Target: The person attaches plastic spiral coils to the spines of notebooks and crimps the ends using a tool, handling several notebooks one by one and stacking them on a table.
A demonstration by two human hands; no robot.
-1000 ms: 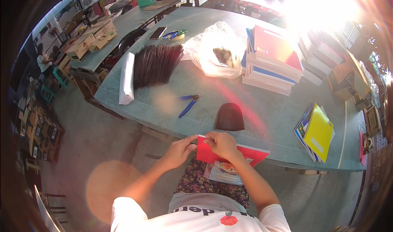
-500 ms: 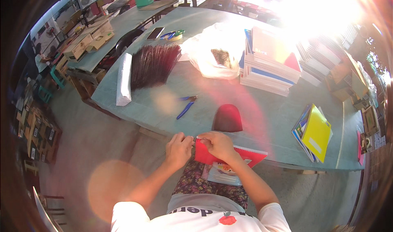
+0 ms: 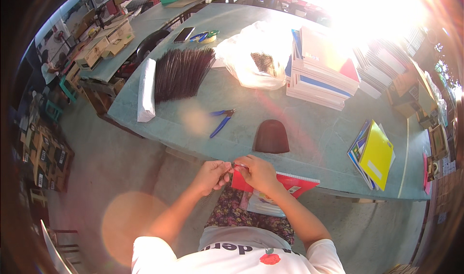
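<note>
Holding the red notebook (image 3: 303, 181): right hand (image 3: 259, 171). Beside its corner: left hand (image 3: 211, 174) — grip I cannot tell. Work seems unfinished.

Blazes white between one and two o'clock, half-bleaching the notebook stack (image 3: 323, 71); streaks the table (image 3: 314, 135) red; throws a round orange flare (image 3: 134, 225) between seven and eight. Bends and darkens toward the rim.
</note>
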